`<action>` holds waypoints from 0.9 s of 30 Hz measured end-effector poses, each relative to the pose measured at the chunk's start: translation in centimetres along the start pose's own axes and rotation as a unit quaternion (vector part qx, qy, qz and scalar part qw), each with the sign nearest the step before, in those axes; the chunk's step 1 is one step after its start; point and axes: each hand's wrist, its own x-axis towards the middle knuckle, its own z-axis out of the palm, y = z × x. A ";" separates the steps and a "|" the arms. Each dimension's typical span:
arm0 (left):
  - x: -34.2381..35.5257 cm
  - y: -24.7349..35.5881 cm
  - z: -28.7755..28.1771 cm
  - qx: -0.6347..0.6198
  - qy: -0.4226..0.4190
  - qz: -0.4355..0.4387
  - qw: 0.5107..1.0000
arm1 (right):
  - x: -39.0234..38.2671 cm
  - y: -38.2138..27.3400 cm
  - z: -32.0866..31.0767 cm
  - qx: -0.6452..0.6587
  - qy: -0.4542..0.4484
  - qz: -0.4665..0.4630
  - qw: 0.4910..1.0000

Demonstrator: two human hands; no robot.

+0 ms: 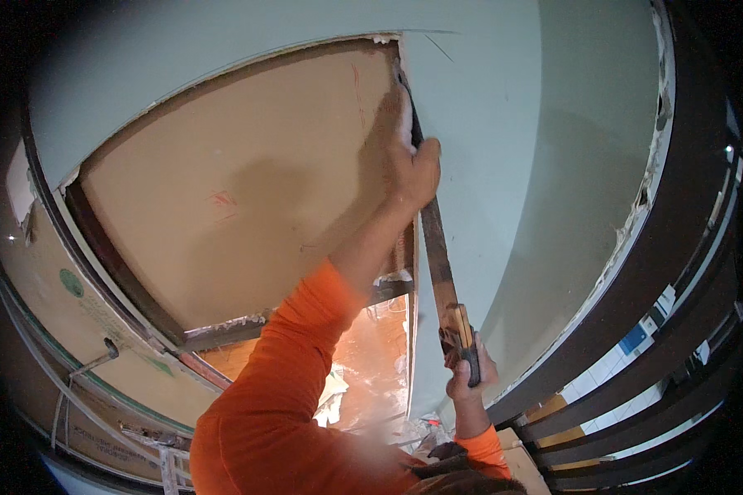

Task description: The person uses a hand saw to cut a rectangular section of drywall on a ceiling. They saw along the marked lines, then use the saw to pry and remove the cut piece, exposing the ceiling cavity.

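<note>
One long dark tool (437, 247), saw-like, with a wooden handle (463, 326); right hand (482, 381) is closed around that handle at the bottom end, fingers wrapped and thumb on the near side. Left hand (416, 175) is on the upper stretch, well up from the right; knuckles cross over the tool, but fingers are partly hidden toward the upper end, so can't tell if it's clamping or just steadying. Key relation: tool lies up and slightly left from the right-hand grip, long axis steep, top tilted left, close to lined up with the right edge of the cut opening. Right hand is the nearer one to the handle, left hand the nearer one to the far end, which sits by the opening's upper right corner; exact contact there unclear. Lower part of the tool shows in front of the pale green wall panel (483, 157), just right of the opening. Inside the opening: brown board (223, 165), red scribbles on it, dark shadows across. Grey rail (243, 332) along its lower edge, warm-lit gap under that. Both sleeves orange; left forearm crosses in front of board and rail. Farther out: dark slats (607, 322) right, tan board (99, 309) with green round mark left.
</note>
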 end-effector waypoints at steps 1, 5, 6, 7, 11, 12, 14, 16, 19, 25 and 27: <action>-0.1 0.4 -0.5 -0.058 -0.016 -0.047 0.997 | 0.5 -0.1 0.5 -0.006 0.001 -0.012 1.000; -1.2 -1.5 -0.8 -0.038 0.016 0.000 0.999 | -0.3 -1.6 0.8 0.015 0.002 -0.033 0.999; -1.8 -2.1 -0.4 0.093 0.053 0.081 0.991 | -0.7 -1.8 0.3 0.024 -0.002 -0.014 1.000; -1.7 -2.0 0.3 0.133 0.069 0.109 0.983 | -1.5 -0.8 0.3 0.051 0.025 0.008 0.998; -1.5 -0.8 0.7 0.020 0.037 0.002 0.999 | -0.7 -1.3 -1.5 0.027 -0.003 0.031 0.999; -1.1 -0.2 0.4 -0.059 0.006 -0.066 0.996 | -0.4 -1.8 -1.8 0.018 -0.007 0.024 1.000; -1.7 0.0 0.0 -0.097 -0.013 -0.089 0.991 | -1.3 -3.1 -1.6 0.015 0.011 0.035 0.999; -1.8 1.2 0.3 -0.041 0.009 -0.024 0.999 | -1.1 -4.3 -1.8 0.016 0.002 0.065 0.998; -0.7 5.3 -0.6 0.011 -0.023 -0.099 0.995 | -1.4 -3.5 -1.4 -0.003 0.017 0.038 0.999; -1.9 1.4 0.2 -0.014 0.039 -0.003 0.999 | -1.8 -4.1 -3.1 0.024 -0.013 0.046 0.999; -1.1 0.7 1.0 -0.105 0.033 -0.054 0.992 | -1.9 -3.4 -3.8 -0.008 -0.015 0.029 0.999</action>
